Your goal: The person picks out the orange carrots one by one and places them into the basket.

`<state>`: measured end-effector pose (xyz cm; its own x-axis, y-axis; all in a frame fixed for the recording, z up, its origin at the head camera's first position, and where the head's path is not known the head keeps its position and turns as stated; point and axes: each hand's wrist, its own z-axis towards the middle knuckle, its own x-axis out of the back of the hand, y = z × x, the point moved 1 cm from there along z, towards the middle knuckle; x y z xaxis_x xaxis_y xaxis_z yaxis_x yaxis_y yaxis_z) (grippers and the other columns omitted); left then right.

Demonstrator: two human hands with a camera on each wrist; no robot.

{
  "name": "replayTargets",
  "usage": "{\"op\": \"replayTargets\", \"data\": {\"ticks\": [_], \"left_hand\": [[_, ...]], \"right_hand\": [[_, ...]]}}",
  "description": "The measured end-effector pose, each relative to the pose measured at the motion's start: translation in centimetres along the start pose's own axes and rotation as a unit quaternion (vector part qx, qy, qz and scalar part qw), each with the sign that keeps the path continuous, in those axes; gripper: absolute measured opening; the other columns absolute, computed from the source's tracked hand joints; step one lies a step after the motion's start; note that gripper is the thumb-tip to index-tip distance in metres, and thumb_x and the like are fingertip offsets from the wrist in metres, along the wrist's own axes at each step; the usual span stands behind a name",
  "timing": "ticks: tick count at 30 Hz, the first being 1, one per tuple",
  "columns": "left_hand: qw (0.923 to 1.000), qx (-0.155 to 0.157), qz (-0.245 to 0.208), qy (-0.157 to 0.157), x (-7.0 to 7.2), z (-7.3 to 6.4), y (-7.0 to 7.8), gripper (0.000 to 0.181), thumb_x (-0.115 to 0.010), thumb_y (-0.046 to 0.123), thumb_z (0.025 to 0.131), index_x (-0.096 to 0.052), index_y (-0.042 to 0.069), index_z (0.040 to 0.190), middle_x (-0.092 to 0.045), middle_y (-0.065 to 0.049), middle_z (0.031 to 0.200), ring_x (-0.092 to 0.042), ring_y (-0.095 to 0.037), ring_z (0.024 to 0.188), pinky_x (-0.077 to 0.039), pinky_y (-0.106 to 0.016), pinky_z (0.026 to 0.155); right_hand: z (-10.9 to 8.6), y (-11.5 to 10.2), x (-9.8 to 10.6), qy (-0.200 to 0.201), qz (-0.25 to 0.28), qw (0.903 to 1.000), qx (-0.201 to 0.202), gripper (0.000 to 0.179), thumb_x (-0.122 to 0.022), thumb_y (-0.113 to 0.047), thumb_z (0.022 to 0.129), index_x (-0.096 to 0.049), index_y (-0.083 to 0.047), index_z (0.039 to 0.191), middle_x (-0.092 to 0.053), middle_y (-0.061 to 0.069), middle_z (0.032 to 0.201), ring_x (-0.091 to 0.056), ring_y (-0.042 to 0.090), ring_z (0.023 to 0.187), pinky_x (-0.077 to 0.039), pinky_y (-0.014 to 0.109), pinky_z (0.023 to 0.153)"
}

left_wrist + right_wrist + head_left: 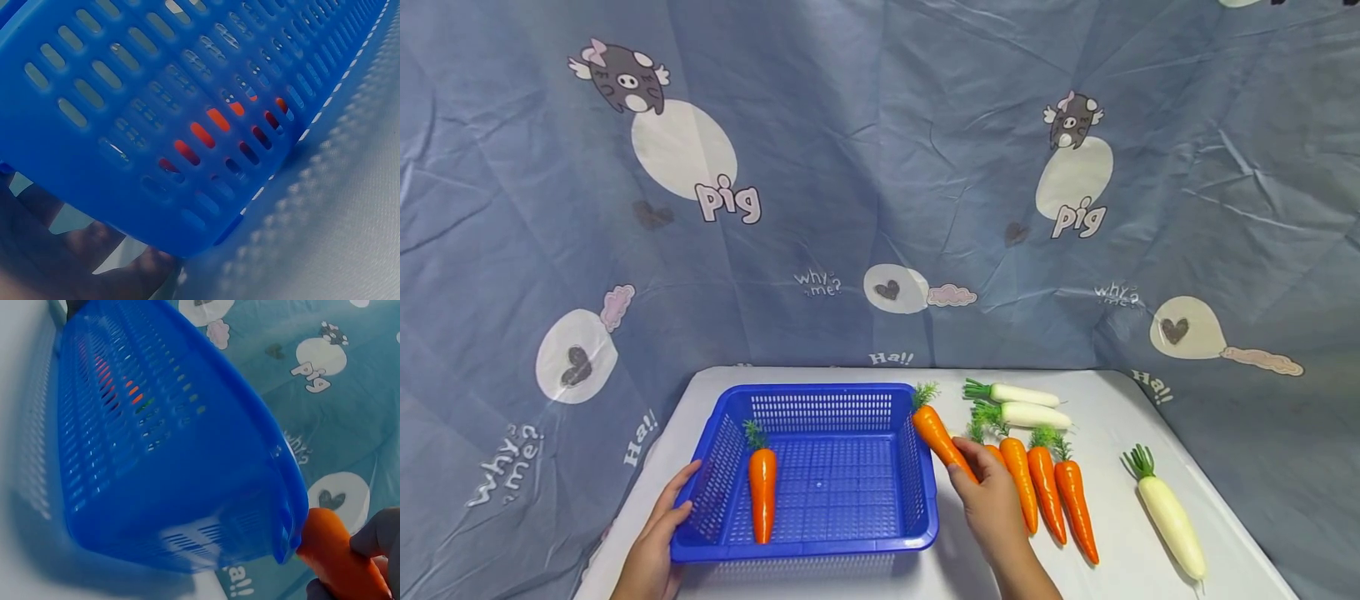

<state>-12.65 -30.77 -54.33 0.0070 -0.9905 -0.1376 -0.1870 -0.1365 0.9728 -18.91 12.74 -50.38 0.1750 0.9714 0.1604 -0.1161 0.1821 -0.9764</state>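
Observation:
Around the lower end of an orange carrot (pixel 936 433), my right hand (pixel 988 496) curls its thumb and fingers. The carrot's green top is at the right rim of a blue plastic basket (pixel 805 552). In the right wrist view, the held carrot (pixel 340 562) appears beside the basket's rim (pixel 290 469). My left hand (pixel 658 533) holds the basket's left rim, some fingers hidden. The left wrist view shows that hand (pixel 94 256) against the rim, with orange showing through the slots. Inside the basket, toward the left, lies another carrot (pixel 763 496), green top pointing away.
Several carrots (pixel 1047 492) lie side by side on the white table (pixel 1123 533) to the right of my right hand. Behind them are two white radishes (pixel 1033 415). A third white radish (pixel 1172 525) lies far right. A blue patterned cloth (pixel 850 192) hangs behind the table.

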Motion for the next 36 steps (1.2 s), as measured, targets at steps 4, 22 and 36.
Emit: {"op": "replayTargets", "data": {"ticks": [4,22,36], "left_hand": [[1.0,-0.002,-0.001,-0.001,0.0,0.0,0.0,0.054,-0.022,0.029,0.116,-0.009,0.035,0.168,0.0,-0.009,0.168,-0.054,-0.012,0.123,-0.054,-0.04,0.093],[0.9999,0.008,0.005,0.009,-0.2,0.1,0.2,0.054,-0.024,0.033,0.115,-0.011,0.038,0.168,0.001,-0.008,0.169,-0.05,-0.02,0.128,-0.054,-0.042,0.094],[0.9999,0.004,0.011,0.009,0.0,0.2,-0.1,0.054,-0.024,0.034,0.115,-0.013,0.038,0.168,0.004,-0.005,0.171,-0.048,-0.012,0.126,-0.053,-0.039,0.095]], "right_hand": [[-0.1,-0.3,-0.3,-0.007,0.005,1.0,0.001,0.036,-0.068,-0.003,0.098,-0.068,-0.005,0.134,-0.068,0.016,0.135,-0.066,0.029,0.124,-0.053,0.026,0.099],[-0.7,-1.1,-2.1,-0.032,0.032,0.999,0.003,0.034,-0.068,-0.002,0.098,-0.069,-0.004,0.132,-0.069,0.017,0.132,-0.067,0.028,0.118,-0.055,0.025,0.094],[-1.0,-2.1,-2.6,-0.054,0.042,0.9976,-0.006,0.033,-0.07,-0.003,0.097,-0.07,-0.004,0.13,-0.07,0.017,0.129,-0.067,0.026,0.114,-0.055,0.023,0.092]]}}
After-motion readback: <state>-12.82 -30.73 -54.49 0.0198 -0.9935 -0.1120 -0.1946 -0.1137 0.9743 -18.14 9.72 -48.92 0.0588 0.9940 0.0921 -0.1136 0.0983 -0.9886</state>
